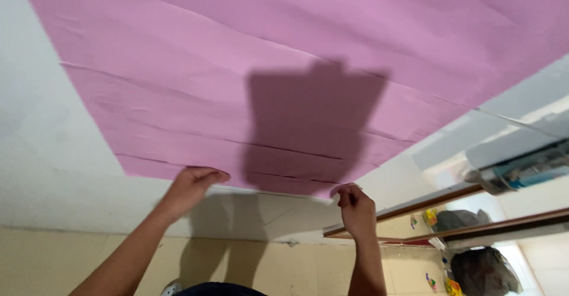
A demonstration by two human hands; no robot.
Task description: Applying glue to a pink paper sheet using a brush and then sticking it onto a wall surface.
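Observation:
A large pink paper sheet [249, 70] with several creases lies flat against a white wall [41, 130] and fills most of the head view. My left hand [192, 186] presses flat on the sheet's lower edge, left of centre. My right hand [354, 204] pinches the lower right corner of the same sheet between its fingers. A dark shadow falls on the paper between and above my hands.
Beige wall tiles [249, 266] run below the white wall. To the right are wooden-edged shelves [427, 204] with dark bags [483, 269], small colourful items and a grey and blue device [521, 168].

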